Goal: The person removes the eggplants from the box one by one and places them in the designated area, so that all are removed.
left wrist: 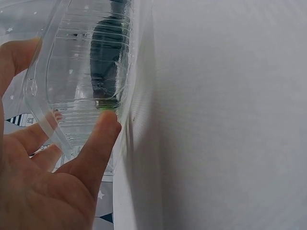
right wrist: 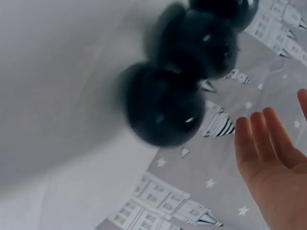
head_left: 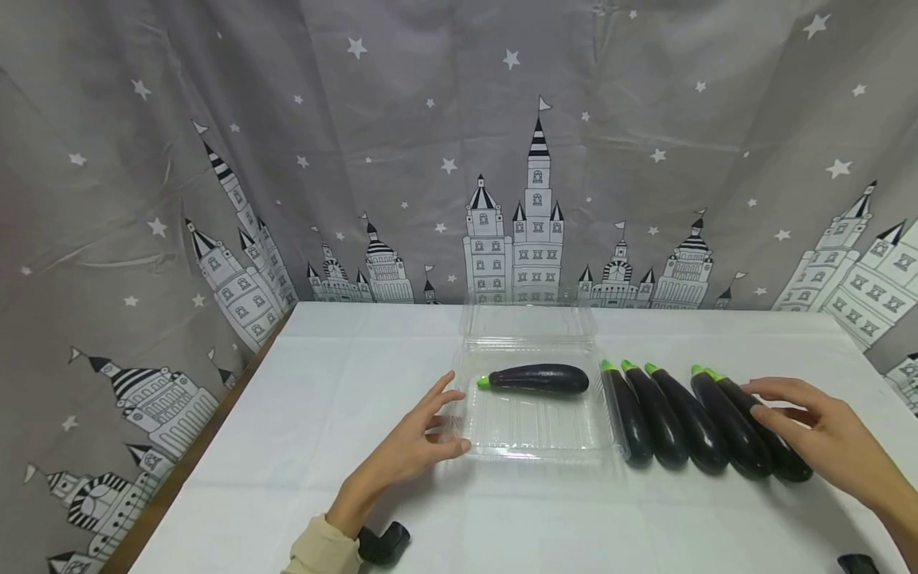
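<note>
A clear plastic clamshell container lies on the white table with its lid folded back. Inside, one dark eggplant lies crosswise, its green stem end to the left. My left hand is at the container's left side, thumb by the near corner. The left wrist view shows that thumb extended along the clear wall, the fingers spread toward the rim. To the right, my right hand hovers beside the rightmost eggplant, its fingers extended and holding nothing. Several eggplants lie slanted side by side, green ends away from me.
A grey curtain printed with castles and stars hangs behind the white table. The table's brown left edge shows beside it. Black wrist-worn pieces, such as the one by the left sleeve, show near both wrists.
</note>
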`<state>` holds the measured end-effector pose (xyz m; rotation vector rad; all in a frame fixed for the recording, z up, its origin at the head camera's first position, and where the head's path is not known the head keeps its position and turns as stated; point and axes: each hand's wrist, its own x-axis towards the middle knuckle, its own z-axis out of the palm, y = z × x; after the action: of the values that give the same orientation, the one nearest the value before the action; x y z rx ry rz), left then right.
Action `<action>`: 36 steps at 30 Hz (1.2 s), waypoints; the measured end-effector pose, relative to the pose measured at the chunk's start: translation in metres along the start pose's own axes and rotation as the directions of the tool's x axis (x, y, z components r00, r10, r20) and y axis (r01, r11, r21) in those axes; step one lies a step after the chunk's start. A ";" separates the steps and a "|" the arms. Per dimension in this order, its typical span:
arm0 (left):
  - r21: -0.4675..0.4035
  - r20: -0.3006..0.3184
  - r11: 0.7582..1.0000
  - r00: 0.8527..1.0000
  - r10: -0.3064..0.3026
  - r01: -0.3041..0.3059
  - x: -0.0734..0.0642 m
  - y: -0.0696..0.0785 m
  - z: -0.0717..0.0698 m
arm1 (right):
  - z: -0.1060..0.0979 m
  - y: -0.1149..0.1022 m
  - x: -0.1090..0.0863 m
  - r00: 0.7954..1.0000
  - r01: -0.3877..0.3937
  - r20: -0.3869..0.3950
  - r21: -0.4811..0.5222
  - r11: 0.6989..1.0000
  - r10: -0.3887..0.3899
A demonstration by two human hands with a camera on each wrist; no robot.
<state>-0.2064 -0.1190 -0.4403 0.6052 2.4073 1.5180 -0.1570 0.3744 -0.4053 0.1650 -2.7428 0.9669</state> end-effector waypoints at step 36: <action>0.010 -0.010 1.000 1.000 0.016 -0.016 0.000 -0.004 -0.001 | 0.086 -0.117 0.022 0.968 0.162 0.150 0.249 0.955 -0.203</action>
<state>-0.2079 -0.1210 -0.4432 0.6218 2.4246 1.5201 -0.1723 0.2282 -0.3942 0.5598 -2.6938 1.2755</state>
